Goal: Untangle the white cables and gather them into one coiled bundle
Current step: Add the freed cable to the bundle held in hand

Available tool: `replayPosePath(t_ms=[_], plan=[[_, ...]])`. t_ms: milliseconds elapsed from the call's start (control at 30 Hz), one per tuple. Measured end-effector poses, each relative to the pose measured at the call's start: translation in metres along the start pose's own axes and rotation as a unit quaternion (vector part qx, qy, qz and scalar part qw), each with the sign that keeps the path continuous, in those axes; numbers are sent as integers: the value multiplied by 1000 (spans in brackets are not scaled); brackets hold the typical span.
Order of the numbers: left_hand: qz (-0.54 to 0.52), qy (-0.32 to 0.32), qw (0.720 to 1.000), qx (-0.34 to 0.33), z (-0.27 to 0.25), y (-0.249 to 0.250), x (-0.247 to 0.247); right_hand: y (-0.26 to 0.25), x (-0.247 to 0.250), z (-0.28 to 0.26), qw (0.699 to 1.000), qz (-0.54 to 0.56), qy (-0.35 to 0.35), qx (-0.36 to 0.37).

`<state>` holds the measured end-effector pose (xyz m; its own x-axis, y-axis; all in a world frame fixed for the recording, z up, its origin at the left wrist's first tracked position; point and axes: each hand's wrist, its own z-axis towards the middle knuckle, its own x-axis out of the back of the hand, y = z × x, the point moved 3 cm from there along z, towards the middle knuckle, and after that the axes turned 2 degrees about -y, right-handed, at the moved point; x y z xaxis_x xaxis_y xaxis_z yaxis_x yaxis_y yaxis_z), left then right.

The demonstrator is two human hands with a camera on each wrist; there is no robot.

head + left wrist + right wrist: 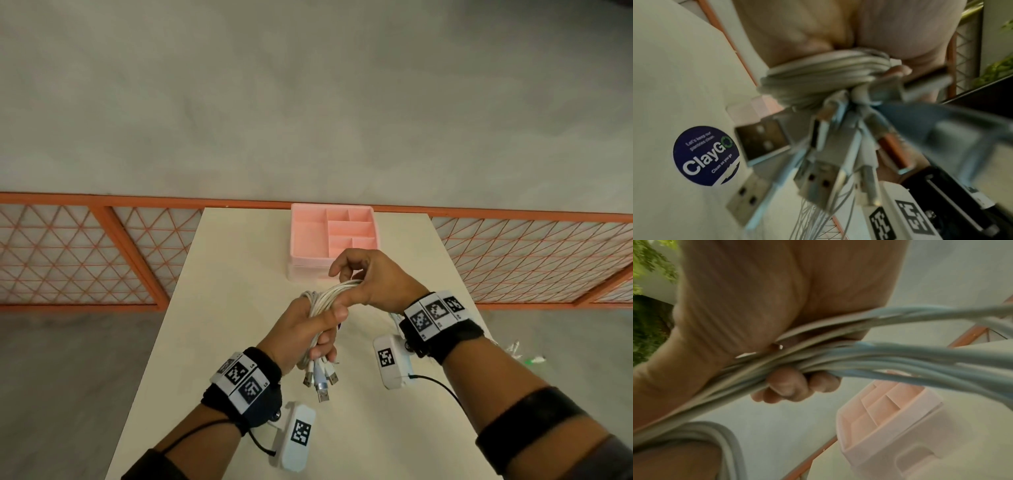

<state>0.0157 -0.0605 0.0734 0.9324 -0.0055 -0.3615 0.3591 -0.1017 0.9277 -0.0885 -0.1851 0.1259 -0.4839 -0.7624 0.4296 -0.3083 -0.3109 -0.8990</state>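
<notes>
A bunch of white cables (pixel 327 301) is held above the table between both hands. My left hand (pixel 308 330) grips the bunch in a fist, and several USB plugs (pixel 320 380) hang below it. In the left wrist view the cables (pixel 824 76) wrap around that hand, with the plugs (pixel 818 177) pointing at the camera. My right hand (pixel 359 277) holds the upper strands, fingers curled around them. The right wrist view shows the strands (pixel 859 356) running across the palm under the curled fingers (pixel 785 386).
A pink divided organiser tray (pixel 301 240) stands at the far end of the cream table (pixel 222 308), just behind my hands. A round blue sticker (pixel 705 155) is stuck on the table. An orange mesh railing (pixel 85 253) runs behind the table.
</notes>
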Motion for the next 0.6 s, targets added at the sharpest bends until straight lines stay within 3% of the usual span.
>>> replayPosePath(t_ms=[200,433,500,600], plan=[[-28,15,999,14,-6,6,-8,-10,-3,7,999,6,-38,16],[-105,-64,992,6,-14,21,-22,-11,-24,-8,964,186,-182,-50],[-115,-62,991,8,-13,19,-20,-8,-29,-8,968,171,-177,-44],[-105,-31,994,-1,-10,14,-16,-5,-31,-6,985,125,-116,-32]])
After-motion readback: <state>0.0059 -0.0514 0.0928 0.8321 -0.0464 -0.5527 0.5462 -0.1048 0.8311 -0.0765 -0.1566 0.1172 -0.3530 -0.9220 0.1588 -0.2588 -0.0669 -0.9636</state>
